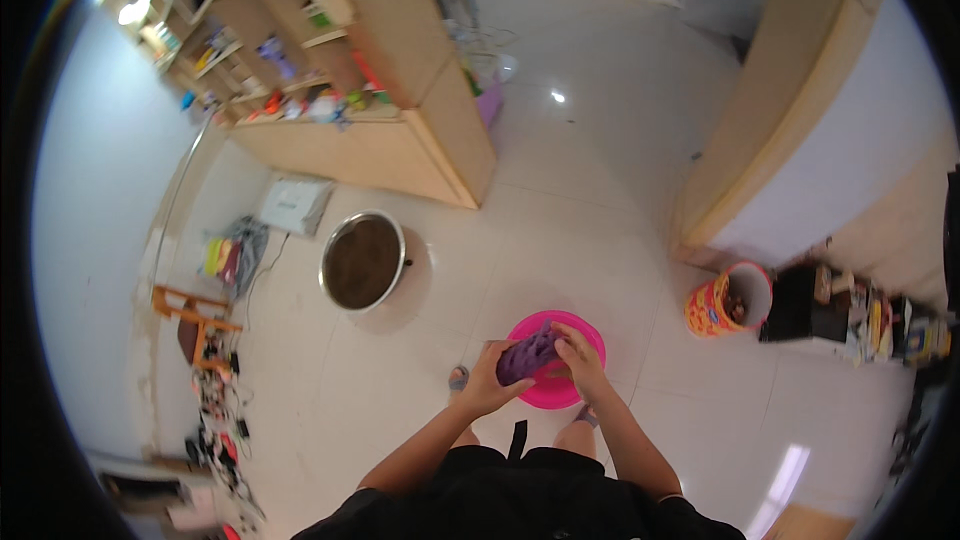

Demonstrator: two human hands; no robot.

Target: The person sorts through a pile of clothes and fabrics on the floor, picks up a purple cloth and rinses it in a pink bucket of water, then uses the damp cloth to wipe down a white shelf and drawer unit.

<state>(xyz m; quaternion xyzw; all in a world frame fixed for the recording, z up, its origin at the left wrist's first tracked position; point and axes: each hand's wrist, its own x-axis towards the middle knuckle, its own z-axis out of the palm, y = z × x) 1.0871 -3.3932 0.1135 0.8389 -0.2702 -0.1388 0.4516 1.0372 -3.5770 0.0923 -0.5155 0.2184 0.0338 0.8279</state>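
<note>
Between my two hands is a bunched purple cloth (527,357), held above a bright pink plastic basin (551,396) on the floor. My left hand (491,382) grips the cloth's left end, with the thumb under it. At the other end, my right hand (579,360) has its fingers on the cloth. The basin's inside is partly hidden by the cloth and hands. My sandalled feet stand at the basin's near side, one to the left and one to the right.
A metal basin of brownish content (363,262) stands on the tiled floor at the left. A red and yellow patterned bin (706,307) is at the right by a wall end. Wooden shelving (337,146) stands at the upper left. Shoes (214,397) line the left wall.
</note>
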